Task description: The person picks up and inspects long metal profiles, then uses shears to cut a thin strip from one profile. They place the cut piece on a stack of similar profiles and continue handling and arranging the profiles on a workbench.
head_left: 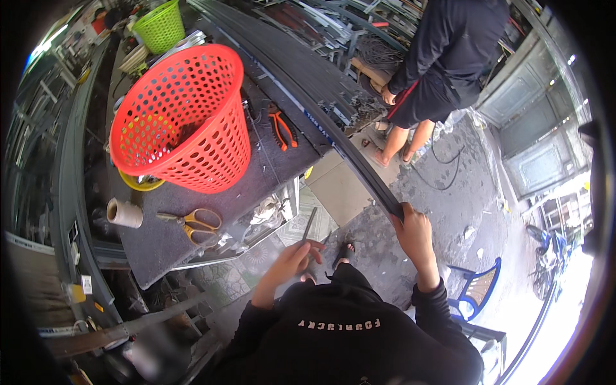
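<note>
My right hand is closed around the near end of a long dark metal profile. The profile runs away to the upper left, along the edge of the workbench. Lower and to the left, my left hand is closed on a thin grey strip that sticks up past the fingers; its lower end is hidden. On the bench nearest my left hand lie scissors with yellow handles. Further back are orange-handled pliers, beside a red perforated basket.
The dark workbench also carries a thread cone and a green basket. Another person in dark clothes stands at the far right, near stacked metal lengths. A blue-framed chair and a motorbike are at right.
</note>
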`<move>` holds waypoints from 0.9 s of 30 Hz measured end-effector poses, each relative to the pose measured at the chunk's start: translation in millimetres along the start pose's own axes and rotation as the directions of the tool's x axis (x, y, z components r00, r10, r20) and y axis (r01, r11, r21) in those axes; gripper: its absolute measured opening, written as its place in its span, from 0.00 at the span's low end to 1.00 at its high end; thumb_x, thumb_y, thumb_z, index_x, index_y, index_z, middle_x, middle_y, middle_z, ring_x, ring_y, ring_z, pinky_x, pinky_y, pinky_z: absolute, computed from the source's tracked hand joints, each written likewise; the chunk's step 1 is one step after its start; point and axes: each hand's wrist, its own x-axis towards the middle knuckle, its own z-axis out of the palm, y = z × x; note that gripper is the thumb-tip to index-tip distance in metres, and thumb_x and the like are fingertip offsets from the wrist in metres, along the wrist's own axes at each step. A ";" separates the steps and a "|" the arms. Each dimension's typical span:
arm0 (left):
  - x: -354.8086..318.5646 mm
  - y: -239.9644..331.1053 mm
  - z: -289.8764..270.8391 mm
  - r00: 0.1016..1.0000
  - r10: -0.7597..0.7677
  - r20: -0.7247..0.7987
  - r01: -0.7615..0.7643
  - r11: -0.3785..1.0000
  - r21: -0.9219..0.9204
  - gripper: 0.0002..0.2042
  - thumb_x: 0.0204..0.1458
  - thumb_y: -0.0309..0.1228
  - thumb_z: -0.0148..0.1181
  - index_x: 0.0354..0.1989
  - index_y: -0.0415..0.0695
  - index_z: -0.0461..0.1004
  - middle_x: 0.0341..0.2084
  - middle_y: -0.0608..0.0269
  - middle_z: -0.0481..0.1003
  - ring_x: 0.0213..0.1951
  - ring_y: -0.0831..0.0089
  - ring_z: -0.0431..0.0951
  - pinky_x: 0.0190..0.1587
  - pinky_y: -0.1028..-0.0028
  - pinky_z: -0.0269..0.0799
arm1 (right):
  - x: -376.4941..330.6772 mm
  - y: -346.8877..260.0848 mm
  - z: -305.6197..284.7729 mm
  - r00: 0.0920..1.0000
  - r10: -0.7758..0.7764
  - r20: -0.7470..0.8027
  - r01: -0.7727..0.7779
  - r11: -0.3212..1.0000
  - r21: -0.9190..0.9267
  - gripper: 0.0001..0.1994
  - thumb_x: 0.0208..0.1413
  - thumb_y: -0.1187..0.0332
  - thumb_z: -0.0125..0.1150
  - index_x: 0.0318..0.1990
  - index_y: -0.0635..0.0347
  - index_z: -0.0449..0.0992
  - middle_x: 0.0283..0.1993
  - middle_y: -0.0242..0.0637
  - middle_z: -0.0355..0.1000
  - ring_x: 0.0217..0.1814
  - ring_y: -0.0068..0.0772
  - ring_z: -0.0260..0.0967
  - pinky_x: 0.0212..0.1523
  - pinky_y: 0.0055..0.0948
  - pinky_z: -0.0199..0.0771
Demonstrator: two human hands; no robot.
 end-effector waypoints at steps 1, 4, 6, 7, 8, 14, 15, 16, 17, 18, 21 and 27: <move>7.3 3.6 2.4 0.999 -0.002 0.041 0.002 1.000 0.006 0.20 0.69 0.38 0.36 0.54 0.39 0.72 0.32 0.66 0.77 0.19 0.88 0.55 0.22 0.84 0.52 | 4.5 0.1 5.5 0.999 0.035 -0.030 -0.034 0.999 0.038 0.16 0.51 0.63 0.66 0.41 0.66 0.73 0.29 0.53 0.74 0.33 0.60 0.73 0.35 0.48 0.71; 24.7 15.0 6.9 0.996 -0.013 0.094 0.013 1.000 0.000 0.21 0.70 0.40 0.34 0.53 0.38 0.71 0.30 0.62 0.75 0.17 0.87 0.54 0.22 0.84 0.53 | 41.7 -12.7 20.3 0.981 -0.097 -0.168 0.106 0.993 0.047 0.13 0.55 0.62 0.62 0.34 0.65 0.72 0.25 0.53 0.73 0.31 0.59 0.73 0.32 0.48 0.71; 32.5 20.4 10.6 0.996 0.008 0.094 -0.011 1.000 0.028 0.22 0.70 0.41 0.33 0.51 0.36 0.70 0.28 0.60 0.75 0.16 0.87 0.55 0.21 0.84 0.53 | 84.3 -33.3 31.0 0.962 -0.165 -0.216 0.169 0.986 0.003 0.14 0.55 0.60 0.61 0.33 0.64 0.72 0.25 0.52 0.74 0.31 0.58 0.73 0.32 0.49 0.72; 33.6 22.2 13.2 0.996 0.010 0.091 -0.011 1.000 0.018 0.22 0.70 0.41 0.33 0.51 0.36 0.70 0.28 0.60 0.75 0.16 0.87 0.55 0.21 0.84 0.53 | 108.8 -48.7 38.7 0.972 -0.130 -0.194 0.134 0.991 0.009 0.14 0.55 0.58 0.61 0.33 0.63 0.72 0.25 0.51 0.74 0.31 0.56 0.75 0.33 0.49 0.73; 35.0 24.2 15.4 0.996 0.016 0.084 -0.017 1.000 0.007 0.22 0.70 0.41 0.33 0.51 0.36 0.70 0.28 0.60 0.75 0.16 0.87 0.55 0.21 0.84 0.53 | 133.1 -62.8 44.0 0.963 -0.185 -0.197 0.178 0.983 -0.052 0.15 0.54 0.58 0.62 0.34 0.63 0.73 0.24 0.51 0.74 0.31 0.56 0.75 0.33 0.49 0.74; 53.0 46.4 23.3 0.983 0.181 -0.016 -0.182 0.982 -0.053 0.21 0.69 0.40 0.35 0.50 0.36 0.70 0.30 0.61 0.75 0.20 0.84 0.61 0.23 0.82 0.56 | 237.6 -104.1 50.4 0.887 -0.353 -0.298 0.401 0.908 0.119 0.14 0.54 0.59 0.64 0.36 0.63 0.77 0.27 0.47 0.77 0.30 0.50 0.77 0.32 0.41 0.77; 58.7 53.4 23.0 0.975 0.214 -0.055 -0.215 0.976 -0.021 0.21 0.69 0.40 0.35 0.49 0.36 0.71 0.30 0.61 0.75 0.22 0.83 0.62 0.26 0.81 0.58 | 253.8 -95.3 43.3 0.835 -0.422 -0.353 0.517 0.821 0.243 0.14 0.55 0.60 0.64 0.36 0.63 0.78 0.28 0.47 0.78 0.31 0.49 0.78 0.33 0.40 0.77; 65.2 61.3 23.1 0.964 0.248 -0.098 -0.248 0.969 0.010 0.21 0.69 0.40 0.35 0.48 0.36 0.72 0.31 0.61 0.75 0.23 0.82 0.63 0.28 0.80 0.60 | 273.4 -83.8 36.2 0.806 -0.440 -0.396 0.575 0.739 0.350 0.13 0.57 0.61 0.63 0.38 0.64 0.80 0.28 0.46 0.79 0.31 0.42 0.79 0.33 0.34 0.77; 74.2 70.2 23.2 0.947 0.285 -0.145 -0.281 0.958 0.049 0.21 0.69 0.40 0.35 0.47 0.35 0.72 0.31 0.61 0.75 0.24 0.81 0.65 0.30 0.80 0.62 | 296.3 -69.3 28.8 0.803 -0.459 -0.380 0.591 0.697 0.406 0.14 0.60 0.63 0.61 0.40 0.68 0.79 0.29 0.44 0.79 0.30 0.31 0.79 0.33 0.29 0.76; 85.3 81.5 19.2 0.951 0.263 -0.162 -0.262 0.965 0.029 0.21 0.69 0.39 0.36 0.43 0.35 0.74 0.34 0.62 0.76 0.28 0.79 0.67 0.37 0.76 0.65 | 322.7 -56.2 24.9 0.879 -0.376 -0.294 0.477 0.703 0.528 0.14 0.61 0.62 0.59 0.41 0.68 0.79 0.31 0.42 0.80 0.31 0.28 0.78 0.34 0.27 0.76; 131.0 119.5 7.2 0.805 0.524 -0.279 -0.459 0.848 0.267 0.21 0.68 0.39 0.38 0.49 0.34 0.73 0.43 0.59 0.77 0.45 0.73 0.76 0.52 0.70 0.67 | 400.8 -27.0 38.7 0.921 -0.335 -0.197 0.352 0.503 0.790 0.16 0.61 0.61 0.60 0.43 0.69 0.79 0.32 0.36 0.80 0.32 0.23 0.75 0.35 0.25 0.73; 260.0 186.5 -55.8 0.589 0.642 -0.490 -0.435 0.764 0.477 0.25 0.66 0.39 0.33 0.58 0.37 0.72 0.65 0.51 0.63 0.71 0.65 0.49 0.72 0.63 0.35 | 498.3 -52.2 100.6 0.891 -0.451 0.052 0.079 0.266 0.961 0.32 0.64 0.47 0.52 0.65 0.66 0.63 0.67 0.46 0.63 0.71 0.36 0.55 0.69 0.31 0.51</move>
